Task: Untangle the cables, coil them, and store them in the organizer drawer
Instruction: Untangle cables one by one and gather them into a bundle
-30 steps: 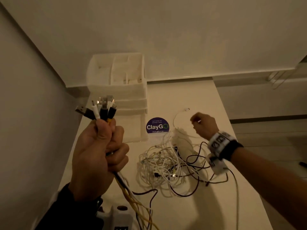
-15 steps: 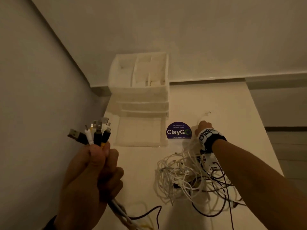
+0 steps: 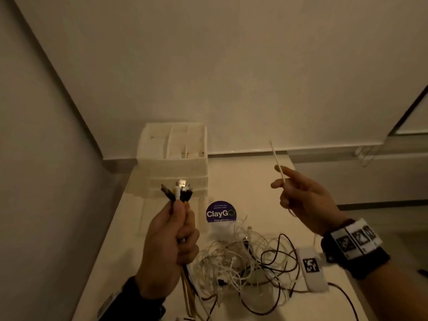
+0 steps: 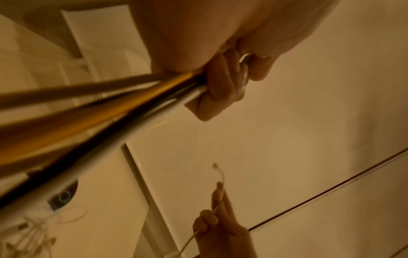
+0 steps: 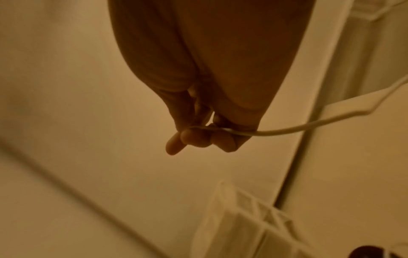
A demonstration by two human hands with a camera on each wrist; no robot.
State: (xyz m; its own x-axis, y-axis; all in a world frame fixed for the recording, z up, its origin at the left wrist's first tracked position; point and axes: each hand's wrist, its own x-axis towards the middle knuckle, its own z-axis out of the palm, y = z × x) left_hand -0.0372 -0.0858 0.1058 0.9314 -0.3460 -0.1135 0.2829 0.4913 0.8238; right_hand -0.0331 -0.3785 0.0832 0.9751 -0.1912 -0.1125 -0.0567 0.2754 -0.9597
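My left hand (image 3: 171, 242) is raised above the table's left side and grips a bundle of cable ends (image 3: 178, 189), black, white and yellow, with plugs sticking up above the fist. The same bundle (image 4: 99, 104) runs out below the fist in the left wrist view. My right hand (image 3: 298, 195) is lifted at the right and pinches a thin white cable (image 3: 276, 158) whose end points up; this white cable (image 5: 276, 130) crosses the fingers in the right wrist view. A tangle of white and black cables (image 3: 245, 262) lies on the table between the hands. The white organizer (image 3: 176, 163) stands at the back left with a drawer (image 3: 148, 212) pulled out.
A round purple ClayGO sticker (image 3: 220, 212) is stuck to the table (image 3: 250, 181) in front of the organizer. A white tag with a black marker (image 3: 311, 267) lies by the tangle. Walls close in behind and on the left; the table's right edge drops off.
My right hand has risen from the tangle, lifting the white cable end into the air. The left hand keeps its grip on the bundle. The head view has tilted up.
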